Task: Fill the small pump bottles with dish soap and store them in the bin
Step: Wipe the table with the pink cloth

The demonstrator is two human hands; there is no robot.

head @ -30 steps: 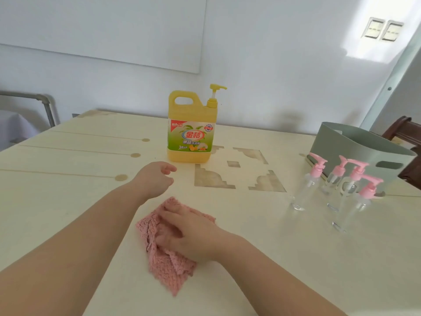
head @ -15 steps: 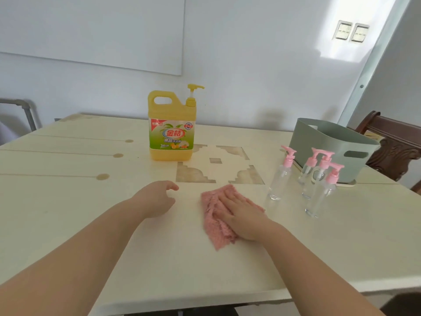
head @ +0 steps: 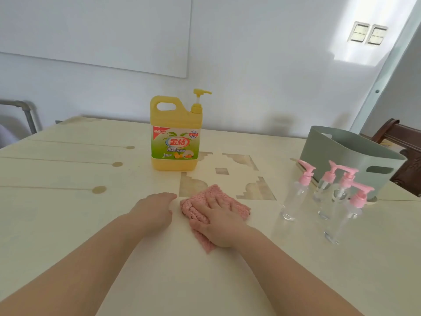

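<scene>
Your right hand (head: 218, 222) lies flat on the pink cloth (head: 216, 195), fingers straight and spread, pressing it to the table (head: 68, 213) rather than gripping it. That is a wiping hold, probably to give you a clean surface before any pouring. Your left hand (head: 155, 210) rests just beside the cloth at its nine o'clock, fingers loosely curled and holding nothing, likely as a brace. The yellow dish soap jug (head: 175, 137) stands upright at twelve o'clock, pump fitted, well apart from both hands. The four small pump bottles (head: 296, 197) stand clustered at two o'clock, clear and seemingly empty, pink pumps on. They sit just in front of the grey-green bin (head: 337, 156), so each filled one has a short trip. Filling does not look begun.
</scene>
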